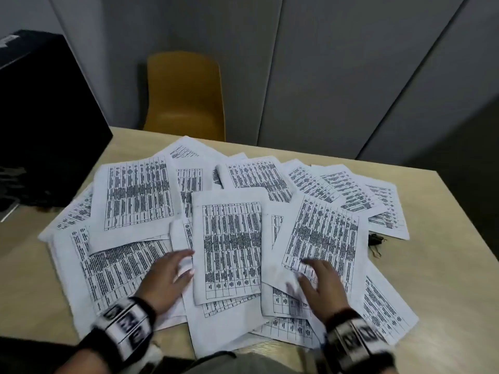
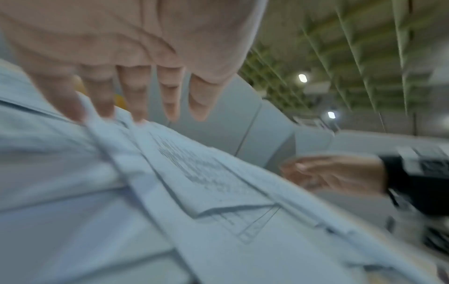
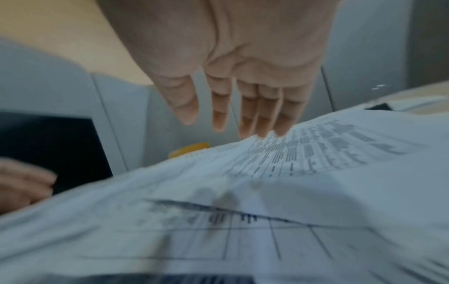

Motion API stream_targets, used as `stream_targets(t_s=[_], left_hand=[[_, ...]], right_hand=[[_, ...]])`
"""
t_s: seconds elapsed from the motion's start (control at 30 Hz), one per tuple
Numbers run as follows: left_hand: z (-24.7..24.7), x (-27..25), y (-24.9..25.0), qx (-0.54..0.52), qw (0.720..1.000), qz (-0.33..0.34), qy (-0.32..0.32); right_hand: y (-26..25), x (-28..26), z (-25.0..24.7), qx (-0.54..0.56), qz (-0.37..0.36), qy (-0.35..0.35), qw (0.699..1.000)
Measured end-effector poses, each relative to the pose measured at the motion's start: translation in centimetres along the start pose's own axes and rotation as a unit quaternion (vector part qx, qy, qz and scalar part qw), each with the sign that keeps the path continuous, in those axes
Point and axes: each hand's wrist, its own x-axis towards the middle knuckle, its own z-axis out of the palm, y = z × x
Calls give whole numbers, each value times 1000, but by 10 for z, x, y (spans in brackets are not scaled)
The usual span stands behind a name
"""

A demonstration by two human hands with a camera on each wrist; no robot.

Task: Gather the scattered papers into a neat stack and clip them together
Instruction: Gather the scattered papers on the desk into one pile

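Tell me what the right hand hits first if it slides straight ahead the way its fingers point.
Likely just more paper: the right hand points up the tilted sheet beneath it, toward overlapping sheets behind.

Your left hand (image 1: 166, 279) lies with fingers stretched out on the scattered papers (image 1: 140, 193), its fingertips at the left edge of the middle sheet (image 1: 229, 247), while your right hand (image 1: 321, 284) rests, fingers also extended, on the tilted sheet just to the right of it; both wrists carry black-and-white patterned bands. The printed pages overlap in a loose fan across the pale wooden table (image 1: 442, 268), and a black binder clip (image 1: 376, 240) sits on the bare wood at their right edge. Beyond the table stands a yellow chair (image 1: 186, 95) against grey wall panels, with a large black object (image 1: 46, 117) at the far left.
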Motion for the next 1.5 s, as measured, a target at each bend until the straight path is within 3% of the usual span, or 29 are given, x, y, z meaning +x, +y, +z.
stream_targets(t_s=[0.03,0.1,0.23,0.33,0.37,0.43,0.5,0.57,0.6,0.73,0.8,0.87,0.93,1.0,1.1,1.27,1.37,1.5], left_hand=[[8,12,4,67,998,-6,-12],[24,28,15,196,976,-40,-89],[50,34,23,290,935,-29,-204],[48,33,16,273,936,15,-221],[44,34,12,251,945,19,-211],[35,34,6,215,967,-1,-137],[30,36,4,217,971,-59,-76],[32,36,5,228,964,-103,-91],[36,35,7,239,960,-103,-107],[56,31,15,252,953,-78,-152],[57,33,12,237,960,-62,-133],[52,34,10,150,987,-25,-53],[43,35,14,-23,999,-31,19],[38,38,21,-163,981,-97,33],[39,45,25,-253,950,-182,28],[37,48,17,-208,961,-180,25],[26,47,13,-210,961,-169,63],[20,41,-10,-232,949,-200,71]], right_hand=[[-6,15,8,-68,18,-8,997],[-18,31,24,-187,55,-88,977],[-34,23,52,-228,-27,-211,950],[-41,13,55,-169,-90,-242,951],[-40,14,52,-118,-88,-215,965],[-28,19,42,-53,-40,-75,995],[-12,29,25,-96,97,28,990],[0,34,11,-145,236,2,961],[2,34,9,-158,259,-30,952],[-15,26,25,-199,157,-129,959],[-24,25,28,-171,115,-119,971],[-26,30,19,-122,150,-62,979],[-22,36,7,-100,220,-6,970],[-17,41,-3,-61,261,-12,963],[-19,41,3,65,258,-65,962],[-29,34,28,149,185,-158,959],[-16,50,14,137,156,-94,974],[7,84,-16,111,211,-7,971]])
